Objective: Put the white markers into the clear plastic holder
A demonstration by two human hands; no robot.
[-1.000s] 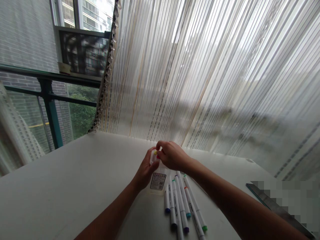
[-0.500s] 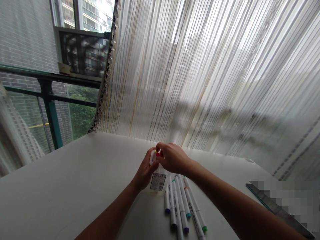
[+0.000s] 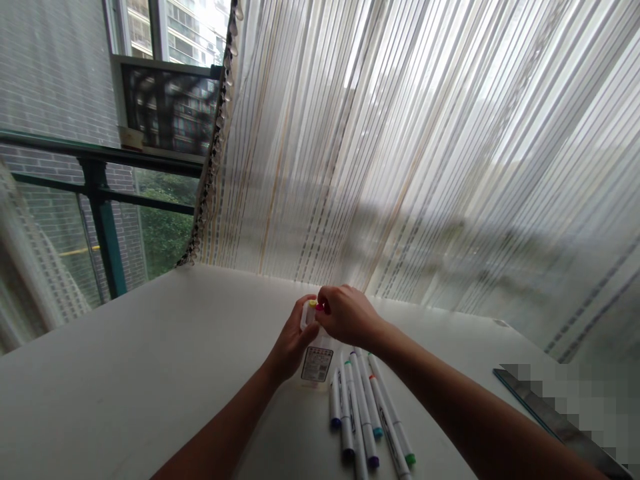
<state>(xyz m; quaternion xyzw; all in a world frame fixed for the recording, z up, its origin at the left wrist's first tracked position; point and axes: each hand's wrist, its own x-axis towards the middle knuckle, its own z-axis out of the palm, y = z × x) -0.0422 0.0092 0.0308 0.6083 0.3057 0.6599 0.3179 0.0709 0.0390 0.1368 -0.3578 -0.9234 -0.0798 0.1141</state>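
Note:
My left hand (image 3: 295, 340) is closed around the upper part of a clear plastic pen case (image 3: 317, 364) with a printed label, which stands on the white table. A marker with a yellow end (image 3: 313, 303) pokes up at the case's opening. My right hand (image 3: 346, 315) is over the opening, its fingers pinched on a marker with a pink end (image 3: 319, 307); the rest of that marker is hidden. Just right of the case, several white markers (image 3: 367, 413) with coloured ends lie side by side, below my right forearm.
The white table (image 3: 150, 373) reaches back to a sheer striped curtain (image 3: 320, 167). A dark flat object (image 3: 525, 397), partly pixelated, lies at the right edge. Beyond the table on the left is a green railing (image 3: 103, 220).
My right fingers have shifted slightly right with the pink-ended marker, so the yellow end shows more fully. My left hand still holds the case; the loose markers lie as before.

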